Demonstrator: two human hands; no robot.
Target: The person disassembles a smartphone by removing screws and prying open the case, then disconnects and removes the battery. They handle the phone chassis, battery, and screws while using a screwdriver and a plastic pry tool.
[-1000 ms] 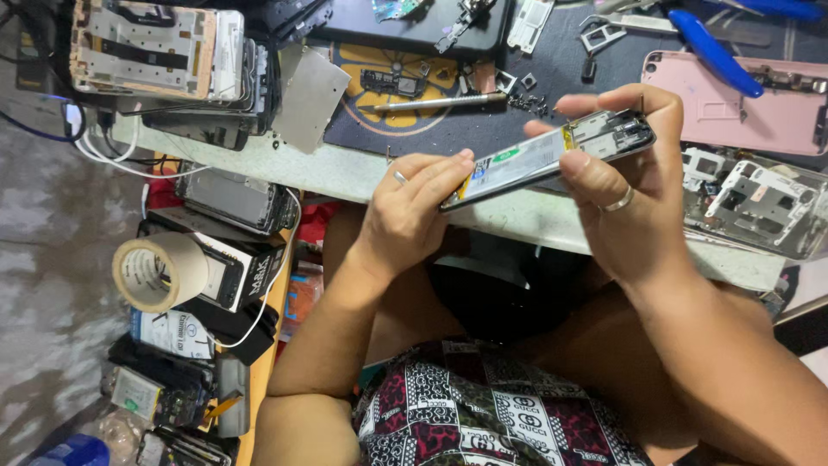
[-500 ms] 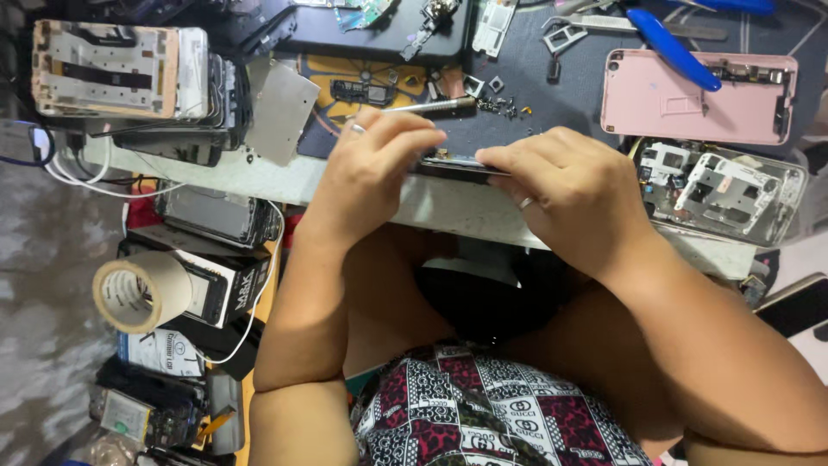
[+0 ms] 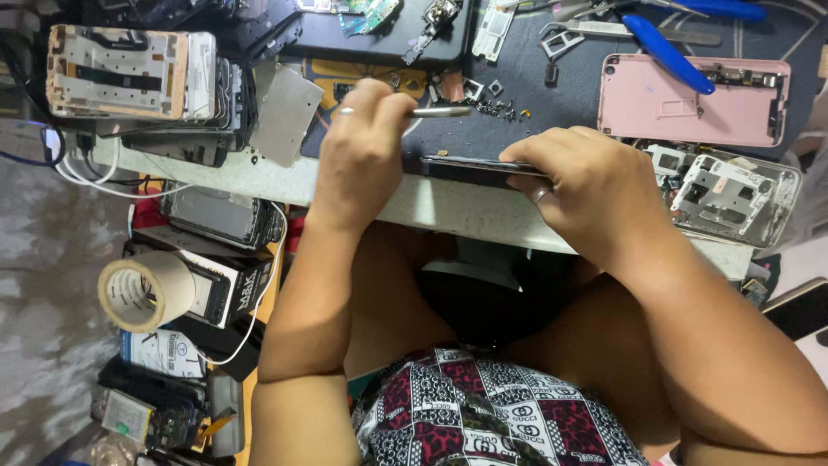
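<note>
Left hand (image 3: 360, 147) raised, fingers pinched shut; right hand (image 3: 595, 185) palm-down, fingers curled, gripping.

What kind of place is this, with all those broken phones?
Probably a phone repair bench. A pink phone back cover lies opened up, bare phone frames are stacked at the side, and the right hand steadies a dark phone on the worktop's edge.

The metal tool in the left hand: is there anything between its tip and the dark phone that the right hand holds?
Nothing visible. The left hand holds the metal tool just above the dark phone, which the right hand steadies on the bench edge. Small loose parts lie beyond, not between.
</note>
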